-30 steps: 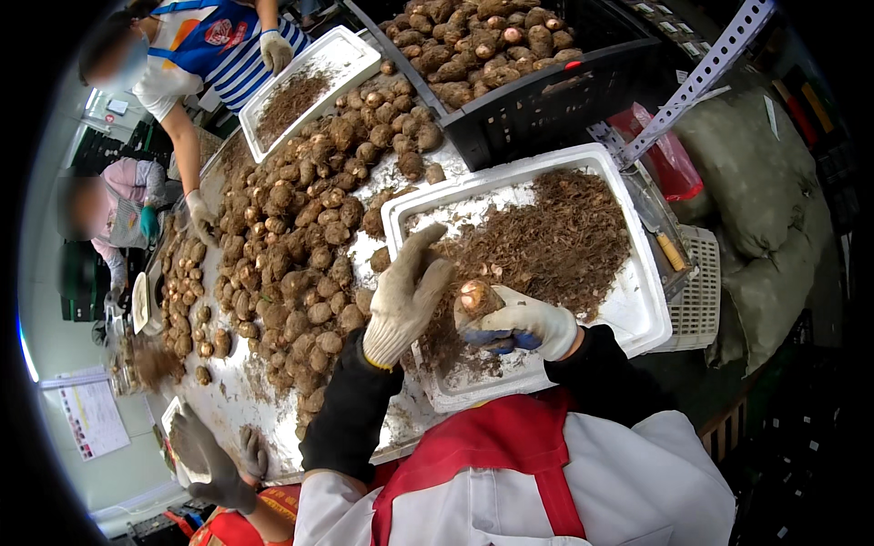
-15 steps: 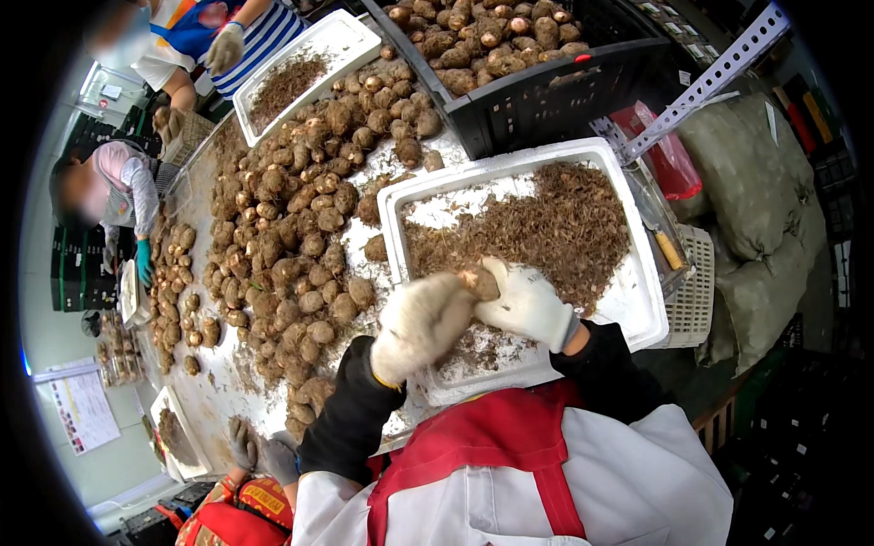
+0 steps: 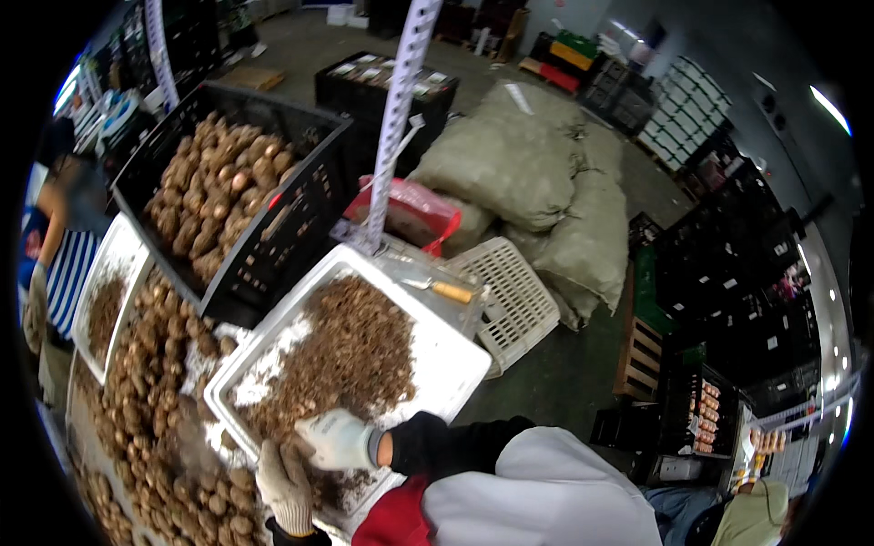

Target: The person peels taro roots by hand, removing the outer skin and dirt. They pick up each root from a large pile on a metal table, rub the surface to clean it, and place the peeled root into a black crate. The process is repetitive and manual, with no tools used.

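My left hand (image 3: 286, 487), in a cream knitted glove, and my right hand (image 3: 339, 440), in a white coated glove, come together over the near-left part of a white foam tray (image 3: 448, 366). Between the fingers sits a brown taro (image 3: 299, 443), mostly hidden by the gloves. My right hand is closed on it, and the left fingers are pressed together against its near side. Brown fibrous peelings (image 3: 355, 341) are heaped in the tray. To the left, many hairy taros (image 3: 150, 391) cover the table.
A black crate (image 3: 264, 264) of taros stands beyond the tray, near a perforated metal post (image 3: 397, 127). A wooden-handled knife (image 3: 451, 291) lies beside a cream plastic basket (image 3: 519, 305). Stuffed green sacks (image 3: 501, 155) are piled behind. A person in striped clothing (image 3: 73, 273) stands far left.
My view has swung to the right, bringing the sacks and stacked crates further in. My hands stay together at the tray with the taro; the left glove is no longer blurred.
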Demonstrator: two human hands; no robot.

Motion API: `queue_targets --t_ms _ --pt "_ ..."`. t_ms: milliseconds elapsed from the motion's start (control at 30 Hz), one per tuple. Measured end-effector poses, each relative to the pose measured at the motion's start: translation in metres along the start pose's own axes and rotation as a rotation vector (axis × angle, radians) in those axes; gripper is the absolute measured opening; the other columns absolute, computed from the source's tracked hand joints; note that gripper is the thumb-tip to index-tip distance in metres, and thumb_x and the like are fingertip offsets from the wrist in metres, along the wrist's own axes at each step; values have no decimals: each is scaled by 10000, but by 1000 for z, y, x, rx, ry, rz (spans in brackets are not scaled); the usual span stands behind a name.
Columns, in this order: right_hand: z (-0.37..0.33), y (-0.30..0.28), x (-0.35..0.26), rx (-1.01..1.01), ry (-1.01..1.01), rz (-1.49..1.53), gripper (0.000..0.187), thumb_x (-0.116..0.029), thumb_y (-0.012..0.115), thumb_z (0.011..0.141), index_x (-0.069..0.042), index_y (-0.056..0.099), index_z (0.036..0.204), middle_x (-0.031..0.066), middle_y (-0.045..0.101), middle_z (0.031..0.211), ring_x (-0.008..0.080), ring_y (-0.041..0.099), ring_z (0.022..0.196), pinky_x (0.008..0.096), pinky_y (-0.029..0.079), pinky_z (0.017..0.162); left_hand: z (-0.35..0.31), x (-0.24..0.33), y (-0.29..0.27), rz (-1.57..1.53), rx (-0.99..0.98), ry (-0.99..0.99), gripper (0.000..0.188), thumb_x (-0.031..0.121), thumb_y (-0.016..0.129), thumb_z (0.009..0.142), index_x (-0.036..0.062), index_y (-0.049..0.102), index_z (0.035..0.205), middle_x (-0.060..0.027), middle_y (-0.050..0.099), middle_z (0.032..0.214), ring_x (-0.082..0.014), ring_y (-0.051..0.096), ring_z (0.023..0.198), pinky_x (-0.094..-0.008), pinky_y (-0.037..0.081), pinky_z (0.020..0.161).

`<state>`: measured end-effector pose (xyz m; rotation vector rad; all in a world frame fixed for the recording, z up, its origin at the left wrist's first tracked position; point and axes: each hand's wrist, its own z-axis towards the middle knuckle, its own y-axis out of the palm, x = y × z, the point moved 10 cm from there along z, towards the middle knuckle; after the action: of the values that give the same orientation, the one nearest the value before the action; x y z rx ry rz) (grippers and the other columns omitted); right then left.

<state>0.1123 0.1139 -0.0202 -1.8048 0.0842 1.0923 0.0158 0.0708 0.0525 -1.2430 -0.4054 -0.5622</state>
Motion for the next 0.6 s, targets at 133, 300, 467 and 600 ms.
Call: queue_targets --t_ms 133,300,467,600 --pt "-12 13 22 -79 131 51 431 -292 652 831 -41 571 1171 198 699 897 400 693 847 496 534 747 -1 18 18 111 -255 -28 182 192 610 990 40 684 1058 -224 697 833 -403 674 711 -450 524 633" --pt "-7 6 27 42 62 51 457 -264 670 808 -31 582 1191 192 698 878 393 695 823 480 544 722 -29 -23 24 -258 -143 -256 226 167 561 1029 -5 630 1159 -229 689 872 -387 654 721 -445 518 663" --pt "-10 11 -10 -97 -57 34 478 -202 657 739 -6 618 1173 170 693 813 344 693 751 431 555 686 -9 -7 28 -269 -472 -419 458 308 532 1055 -100 572 1259 -321 663 1041 -420 650 978 -434 509 863" --pt "-5 20 -17 90 -191 -103 423 -187 649 773 29 620 1136 156 687 825 350 686 755 434 548 672 -25 -32 26 -193 -304 -436 500 340 557 1047 -87 577 1306 -345 655 1175 -433 641 1085 -471 479 979"
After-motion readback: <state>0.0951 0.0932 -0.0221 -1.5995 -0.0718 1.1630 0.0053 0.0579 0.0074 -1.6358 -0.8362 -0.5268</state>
